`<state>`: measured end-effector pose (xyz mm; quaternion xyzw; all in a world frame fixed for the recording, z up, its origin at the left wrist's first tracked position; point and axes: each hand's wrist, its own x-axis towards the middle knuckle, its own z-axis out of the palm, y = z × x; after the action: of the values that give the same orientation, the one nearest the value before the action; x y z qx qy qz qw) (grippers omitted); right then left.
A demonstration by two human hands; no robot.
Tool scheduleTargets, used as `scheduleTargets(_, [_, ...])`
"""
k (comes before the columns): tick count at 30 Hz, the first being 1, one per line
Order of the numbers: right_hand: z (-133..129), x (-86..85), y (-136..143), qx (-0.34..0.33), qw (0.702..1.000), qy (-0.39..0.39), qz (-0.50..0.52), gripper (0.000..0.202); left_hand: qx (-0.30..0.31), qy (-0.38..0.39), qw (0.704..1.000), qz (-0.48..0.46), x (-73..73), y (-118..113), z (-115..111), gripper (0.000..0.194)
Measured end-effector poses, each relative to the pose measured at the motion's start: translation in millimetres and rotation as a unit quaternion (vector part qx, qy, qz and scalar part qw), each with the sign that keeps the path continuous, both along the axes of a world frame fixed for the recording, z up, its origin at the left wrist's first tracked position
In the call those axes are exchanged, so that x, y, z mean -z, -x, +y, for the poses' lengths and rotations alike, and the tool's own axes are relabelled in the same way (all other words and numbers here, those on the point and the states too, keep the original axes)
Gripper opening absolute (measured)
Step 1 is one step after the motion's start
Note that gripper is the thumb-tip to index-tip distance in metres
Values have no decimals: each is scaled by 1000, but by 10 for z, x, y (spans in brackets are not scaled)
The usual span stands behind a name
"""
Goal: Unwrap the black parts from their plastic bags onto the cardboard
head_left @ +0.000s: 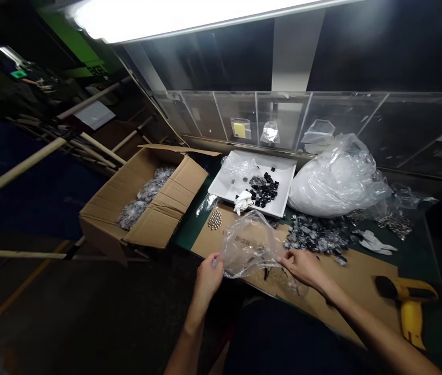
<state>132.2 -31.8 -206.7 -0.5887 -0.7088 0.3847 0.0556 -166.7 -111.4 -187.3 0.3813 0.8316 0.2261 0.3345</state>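
A clear plastic bag (250,239) is stretched between my two hands above the front edge of the bench. My left hand (209,273) pinches its left edge, and my right hand (303,265) grips the right edge between thumb and fingers. The bag looks thin and mostly see-through; whether anything lies in it I cannot tell. Below it is flat brown cardboard (346,281). A cluster of small shiny metal balls (215,220) sits left of the bag. Beyond my right hand spreads a pile of small black parts in clear wrapping (315,234).
Behind the bag, a white tray (285,195) holds black pieces, plastic and a white glove. A large bag of white items (338,177) stands to its right. At left, an open cardboard box (166,219) contains wrapped packs. A yellow-black handheld tool (410,302) lies at right.
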Motion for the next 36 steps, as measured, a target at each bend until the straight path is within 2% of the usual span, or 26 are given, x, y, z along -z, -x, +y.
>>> scheduleTargets(2, [6, -127, 11, 22, 997, -66, -43, 40, 14, 22, 999, 28, 70, -25, 29, 29])
scheduleTargets(4, [6, -330, 87, 38, 993, -113, 8, 38, 26, 36, 998, 36, 117, -49, 40, 29])
scheduleTargets(6, [36, -528, 262, 10, 986, -120, 114, 33, 36, 43, 998, 33, 127, -75, 42, 30])
scheduleTargets(8, [118, -623, 512, -55, 973, -118, 189, 32, 38, 46, 998, 28, 104, -95, 41, 30])
scheduleTargets(9, [173, -619, 641, -90, 970, -123, 192, 31, 38, 47, 998, 26, 86, -100, 40, 30])
scheduleTargets(11, [280, -539, 844, -150, 972, -118, 135, 34, 32, 49, 998, 23, 51, -92, 40, 31])
scheduleTargets(14, [361, -401, 889, -187, 970, -132, 77, 43, 20, 53, 998, 25, 33, -29, 44, 33])
scheduleTargets(15, [366, -377, 832, -173, 968, -160, 85, 41, 18, 54, 998, 25, 34, 3, 48, 33])
scheduleTargets(17, [370, -351, 662, -100, 963, -231, 93, 41, 17, 53, 998, 22, 27, 63, 56, 35])
scheduleTargets(19, [384, -306, 495, -11, 962, -264, 69, 54, 17, 61, 998, 24, -35, 91, 58, 39])
scheduleTargets(21, [403, -210, 401, 13, 976, -211, 53, 58, 6, 77, 995, 63, -183, 58, 52, 50])
scheduleTargets(23, [410, -82, 388, -3, 989, -130, 64, 42, -9, 68, 988, 136, -391, -37, 60, 63])
scheduleTargets(24, [409, -23, 402, -8, 992, -103, 72, 36, 0, 43, 986, 163, -492, -100, 84, 64])
scheduleTargets(25, [408, 26, 423, -5, 992, -93, 80, 34, 31, 12, 985, 170, -572, -169, 130, 59])
scheduleTargets(27, [406, 82, 465, 7, 989, -106, 100, 33, 152, -30, 979, 132, -622, -309, 308, 41])
scheduleTargets(29, [409, 89, 499, 11, 984, -122, 127, 32, 288, 7, 954, 85, -493, -443, 602, 35])
scheduleTargets(31, [423, 70, 530, 11, 980, -129, 150, 31, 362, 102, 922, 87, -228, -568, 956, 37])
scheduleTargets(32, [434, 57, 545, 11, 979, -127, 160, 30, 389, 143, 905, 95, -79, -624, 1129, 48])
scheduleTargets(34, [471, 33, 553, 21, 975, -118, 185, 30, 387, 238, 883, 112, 183, -721, 1410, 80])
scheduleTargets(36, [530, 33, 472, 47, 967, -122, 219, 32, 367, 275, 880, 123, 323, -780, 1572, 95])
